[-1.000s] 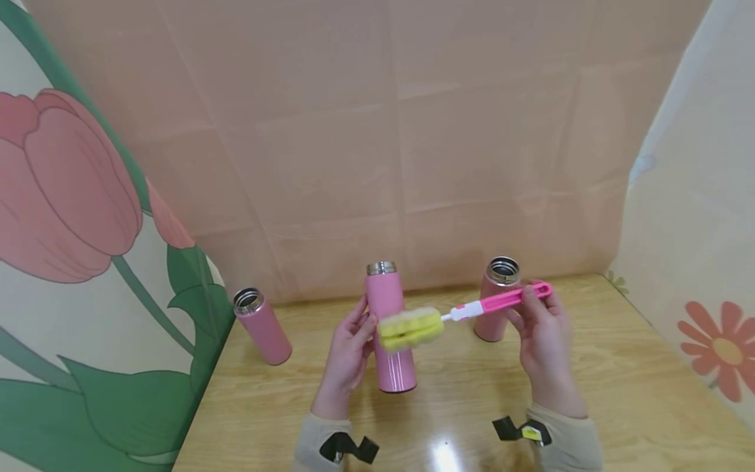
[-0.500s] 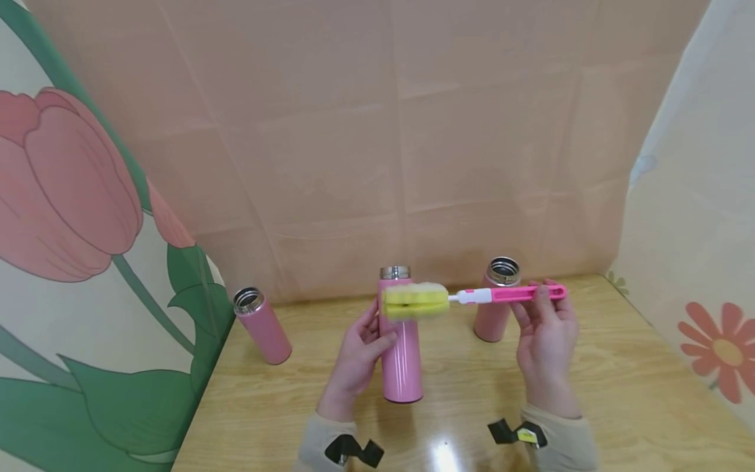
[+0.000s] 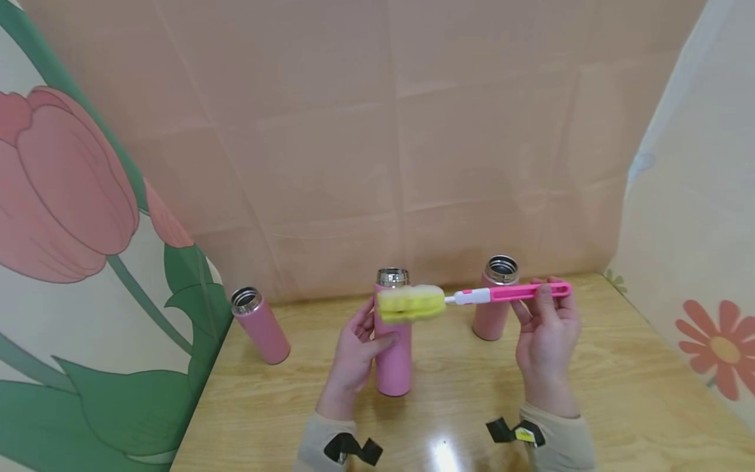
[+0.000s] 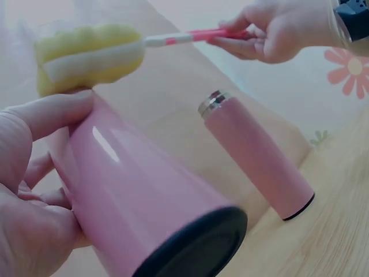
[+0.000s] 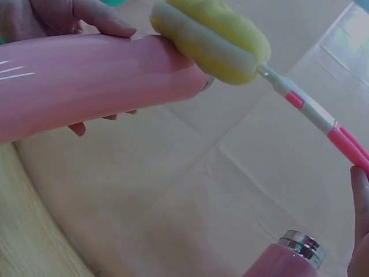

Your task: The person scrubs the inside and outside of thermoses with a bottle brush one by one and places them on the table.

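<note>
My left hand grips a pink thermos bottle around its side, thumb across the front. The bottle is lifted, with its dark base showing in the left wrist view and its steel neck uppermost in the head view. My right hand pinches the pink handle of a sponge bottle brush between thumb and fingers. The brush lies almost level, its yellow-and-white sponge head overlapping the bottle's upper body, outside the mouth. In the right wrist view the sponge is right at the bottle's shoulder.
Another uncapped pink bottle stands on the wooden table behind the brush handle. A third open one is at the left. A beige cloth backdrop rises at the table's far edge.
The brush has risen from the held bottle's middle to near its top and levelled out. My right hand has shifted slightly right. The bottle has moved a little right and turned more upright.
</note>
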Demonstrator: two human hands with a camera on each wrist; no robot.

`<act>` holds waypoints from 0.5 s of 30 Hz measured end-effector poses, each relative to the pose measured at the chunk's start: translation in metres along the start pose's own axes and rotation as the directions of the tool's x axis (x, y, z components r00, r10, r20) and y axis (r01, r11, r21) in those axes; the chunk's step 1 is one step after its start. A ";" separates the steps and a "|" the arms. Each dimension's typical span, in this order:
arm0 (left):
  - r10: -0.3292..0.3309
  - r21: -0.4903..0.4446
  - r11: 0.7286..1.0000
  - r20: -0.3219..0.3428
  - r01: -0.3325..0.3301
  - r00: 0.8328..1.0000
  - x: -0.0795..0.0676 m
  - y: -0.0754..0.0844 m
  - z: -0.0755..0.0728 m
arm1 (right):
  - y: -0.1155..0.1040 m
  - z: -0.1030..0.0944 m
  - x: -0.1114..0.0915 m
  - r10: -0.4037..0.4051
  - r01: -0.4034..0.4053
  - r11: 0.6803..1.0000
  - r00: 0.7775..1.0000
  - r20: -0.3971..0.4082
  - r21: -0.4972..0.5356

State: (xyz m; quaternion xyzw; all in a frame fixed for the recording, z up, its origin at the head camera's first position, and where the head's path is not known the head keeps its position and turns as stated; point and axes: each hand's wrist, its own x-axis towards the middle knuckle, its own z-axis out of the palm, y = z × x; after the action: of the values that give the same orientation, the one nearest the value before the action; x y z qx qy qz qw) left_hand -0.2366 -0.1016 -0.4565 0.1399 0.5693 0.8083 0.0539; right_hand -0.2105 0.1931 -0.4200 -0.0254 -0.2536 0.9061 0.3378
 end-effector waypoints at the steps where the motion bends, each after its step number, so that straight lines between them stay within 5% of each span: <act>1: 0.000 -0.002 1.000 -0.002 0.000 1.000 0.000 0.000 0.000 | 0.000 0.000 0.000 -0.003 0.003 1.000 1.000 0.003 -0.002; 15: -0.011 0.084 0.996 0.102 0.003 0.995 -0.005 0.002 -0.003 | 0.002 0.001 0.000 -0.013 0.013 0.999 1.000 0.000 0.044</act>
State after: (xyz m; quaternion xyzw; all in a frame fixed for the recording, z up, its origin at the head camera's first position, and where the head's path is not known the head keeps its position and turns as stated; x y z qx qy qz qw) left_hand -0.2329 -0.1063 -0.4562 0.1812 0.5998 0.7753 0.0798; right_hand -0.2114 0.1912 -0.4199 -0.0161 -0.2339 0.9093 0.3439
